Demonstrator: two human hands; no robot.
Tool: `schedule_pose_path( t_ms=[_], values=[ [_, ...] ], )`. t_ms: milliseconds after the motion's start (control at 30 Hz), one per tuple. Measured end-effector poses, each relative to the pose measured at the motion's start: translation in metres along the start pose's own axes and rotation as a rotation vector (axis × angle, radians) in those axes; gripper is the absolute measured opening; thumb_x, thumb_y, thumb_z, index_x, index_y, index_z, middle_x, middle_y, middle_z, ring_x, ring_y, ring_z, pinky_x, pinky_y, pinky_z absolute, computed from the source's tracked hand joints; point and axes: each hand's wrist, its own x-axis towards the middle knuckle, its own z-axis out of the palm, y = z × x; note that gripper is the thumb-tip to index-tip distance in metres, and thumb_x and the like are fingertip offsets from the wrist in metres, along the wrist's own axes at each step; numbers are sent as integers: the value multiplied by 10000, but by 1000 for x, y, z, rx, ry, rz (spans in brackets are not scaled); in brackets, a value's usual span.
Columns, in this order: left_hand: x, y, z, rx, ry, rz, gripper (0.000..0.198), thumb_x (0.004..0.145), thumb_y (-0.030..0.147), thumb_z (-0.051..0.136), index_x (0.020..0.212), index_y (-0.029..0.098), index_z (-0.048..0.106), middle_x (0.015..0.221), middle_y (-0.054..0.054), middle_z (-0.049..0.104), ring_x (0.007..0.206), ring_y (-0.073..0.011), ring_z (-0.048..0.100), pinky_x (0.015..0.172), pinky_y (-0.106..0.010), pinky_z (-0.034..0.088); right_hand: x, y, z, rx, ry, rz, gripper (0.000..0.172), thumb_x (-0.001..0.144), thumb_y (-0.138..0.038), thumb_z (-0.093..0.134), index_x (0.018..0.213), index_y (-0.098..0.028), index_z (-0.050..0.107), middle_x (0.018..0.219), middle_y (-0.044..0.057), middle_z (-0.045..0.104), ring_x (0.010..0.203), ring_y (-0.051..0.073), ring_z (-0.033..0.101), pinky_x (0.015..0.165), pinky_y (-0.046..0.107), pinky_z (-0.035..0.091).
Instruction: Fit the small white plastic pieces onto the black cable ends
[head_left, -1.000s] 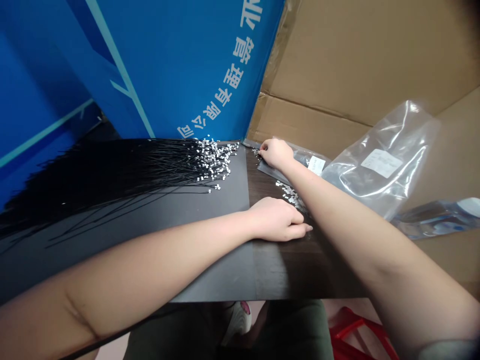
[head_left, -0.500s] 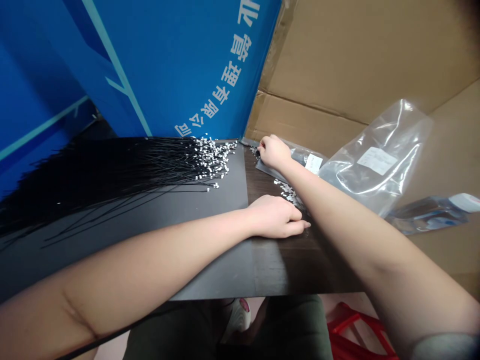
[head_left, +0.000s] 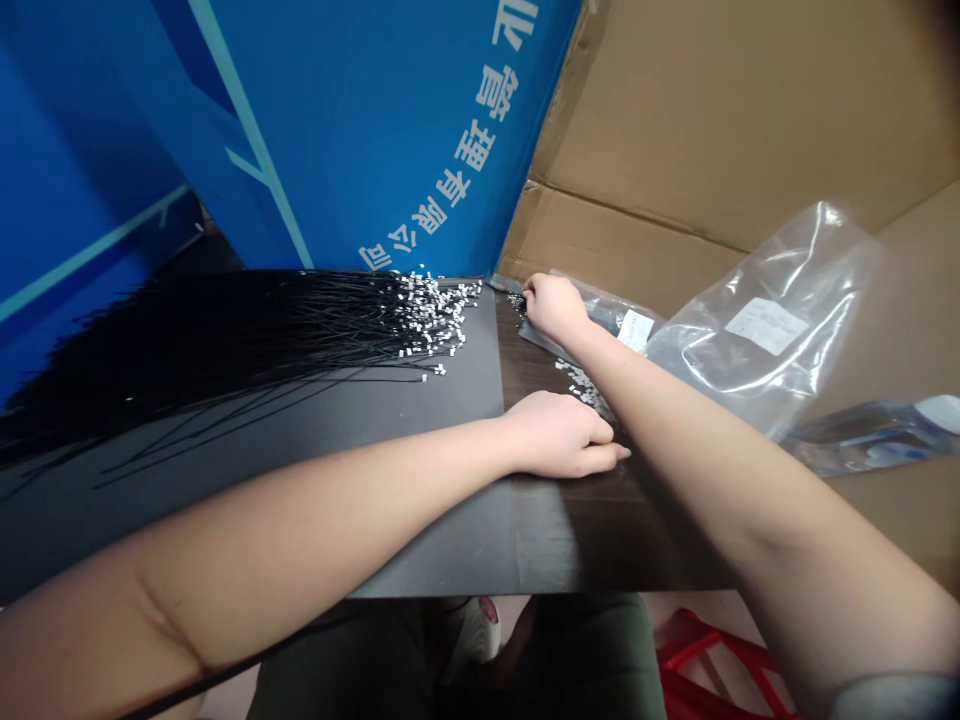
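So from the head cam, the left hand [head_left: 559, 435] is lying on the surface [head_left: 592, 535] with its fingers loosely curled and the tips pointing right. That grip doesn't look clenched, but I can't tell if there's anything in it. The right hand [head_left: 553, 307] is up by the far edge of the surface, fingers bunched down at a tiny cluster of silvery bits [head_left: 514, 299]. Those bits are too small to say whether that grip is actually pinching any. Just under that hand is a flat clear plastic bag [head_left: 596, 318] with a white label [head_left: 635, 330].

Left of the hands, a big fan of thin black wires [head_left: 247, 350] spreads across a dark grey mat [head_left: 450, 535]. Their ends carry small silver-white terminals [head_left: 439, 320], heaped near the far edge. More loose silver pieces [head_left: 577, 385] sit between the two hands, right by the right forearm.

Off the right side there's a bigger clear bag [head_left: 765, 340] on flattened cardboard [head_left: 712, 130], plus a bluish plastic packet [head_left: 870, 440]. Behind the surface stands a blue board [head_left: 375, 130] with white Chinese lettering. Below the near edge you can see olive trousers [head_left: 570, 650], a white shoe [head_left: 476, 640] and a red stool [head_left: 712, 670].
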Motion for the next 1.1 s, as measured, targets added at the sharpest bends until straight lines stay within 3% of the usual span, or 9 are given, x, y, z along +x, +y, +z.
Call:
schedule_pose_path(
  t_ms=[267, 600, 833, 1100],
  values=[
    [0, 1, -1, -10, -7, -10, 497, 1060, 511, 502, 709, 225, 707, 832, -27, 778, 819, -219, 722, 591, -346, 352, 3, 1, 6, 18, -9, -23, 387, 1016, -179, 456, 1224, -142, 781, 1278, 183, 769, 1195, 331, 700, 1044, 405, 515],
    [1, 0, -1, -18, -15, -19, 506, 1060, 522, 487, 707, 230, 700, 825, -15, 772, 791, -192, 695, 599, -329, 332, 0, 0, 7, 84, 44, 23, 331, 970, -165, 475, 1134, -140, 761, 1207, 184, 777, 1112, 326, 692, 960, 390, 522],
    [1, -1, 0, -32, -17, -23, 513, 1058, 534, 482, 709, 233, 706, 822, -18, 770, 795, -199, 694, 596, -334, 331, -3, -1, 3, 89, 51, 16, 298, 1012, -291, 555, 1135, -178, 802, 1175, 150, 798, 1129, 314, 710, 989, 390, 518],
    [1, 0, -1, -38, -12, -24, 512, 1061, 525, 485, 723, 227, 728, 829, -31, 778, 827, -210, 715, 595, -337, 346, 1, 4, 7, 132, 83, -15, 338, 1025, -230, 504, 1172, -179, 805, 1225, 140, 796, 1168, 306, 716, 1029, 375, 500]
  ],
)
